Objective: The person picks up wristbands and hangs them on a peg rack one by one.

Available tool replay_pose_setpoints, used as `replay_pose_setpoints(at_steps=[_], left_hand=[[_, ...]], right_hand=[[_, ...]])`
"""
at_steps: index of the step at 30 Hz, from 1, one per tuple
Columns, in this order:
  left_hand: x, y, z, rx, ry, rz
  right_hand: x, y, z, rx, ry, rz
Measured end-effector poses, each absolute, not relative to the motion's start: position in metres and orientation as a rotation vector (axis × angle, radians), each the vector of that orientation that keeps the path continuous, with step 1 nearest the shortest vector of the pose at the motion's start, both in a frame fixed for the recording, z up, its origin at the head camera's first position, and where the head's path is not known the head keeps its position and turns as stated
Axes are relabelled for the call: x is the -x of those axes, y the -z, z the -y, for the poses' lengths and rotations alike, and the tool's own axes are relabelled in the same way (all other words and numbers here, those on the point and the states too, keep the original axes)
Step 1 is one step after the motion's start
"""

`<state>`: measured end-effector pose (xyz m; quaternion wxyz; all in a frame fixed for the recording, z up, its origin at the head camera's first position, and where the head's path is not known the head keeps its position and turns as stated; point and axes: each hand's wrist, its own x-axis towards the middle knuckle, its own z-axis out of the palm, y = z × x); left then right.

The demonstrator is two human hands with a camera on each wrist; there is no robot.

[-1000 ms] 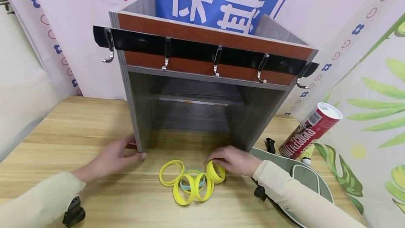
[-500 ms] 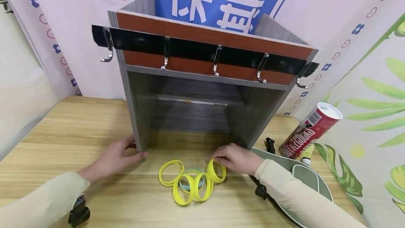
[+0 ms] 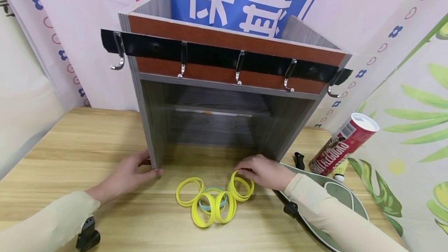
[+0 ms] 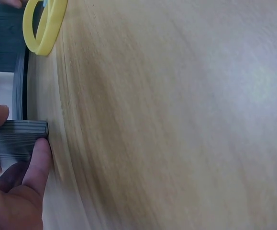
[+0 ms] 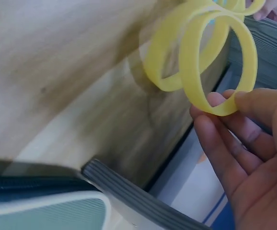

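Head view: right hand (image 3: pixel 264 171), pinching 1 yellow band (image 5: pixel 190 67) near other bands (image 3: pixel 194 212), 1 of them blue, has shifted slightly; left hand (image 3: pixel 131 174), unmoved, grips the rack (image 3: pixel 224 38) with 5 hooks (image 3: pixel 239 66).

Yellow blazes at six o'clock in the head view: plain yellow bands (image 5: pixel 191 72), one light-blue band (image 3: pixel 204 207) among them, against a pale brown wood-grain table (image 3: pixel 122 221)! The shelf (image 3: pixel 290 123) wears streaky grey grain, a brick-red panel (image 3: pixel 224 38), a black strip (image 3: pixel 210 55) and silver hooks (image 3: pixel 121 51). Twelve o'clock, a blue banner (image 3: pixel 235 14) with white characters! Three o'clock, green leaves patterning a white curtain (image 3: pixel 420 100); four o'clock, a grey-green case (image 3: pixel 341 195) edged in white; between them, a red tube (image 3: pixel 330 149) lettered in white.
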<state>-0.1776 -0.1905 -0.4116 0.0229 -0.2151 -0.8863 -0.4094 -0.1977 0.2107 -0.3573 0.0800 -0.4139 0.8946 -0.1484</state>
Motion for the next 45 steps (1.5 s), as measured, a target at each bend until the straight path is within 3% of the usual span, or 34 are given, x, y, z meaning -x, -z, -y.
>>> replay_pose_setpoints(at_steps=[23, 45], left_hand=[[0.177, 0.412, 0.191, 0.645, 1.294, 2.752], [0.173, 0.413, 0.190, 0.629, 1.257, 2.755]], right_hand=[[0.201, 0.313, -0.202, 1.205, 0.520, -2.636], [0.187, 0.312, -0.135, 0.734, 1.550, -2.162]])
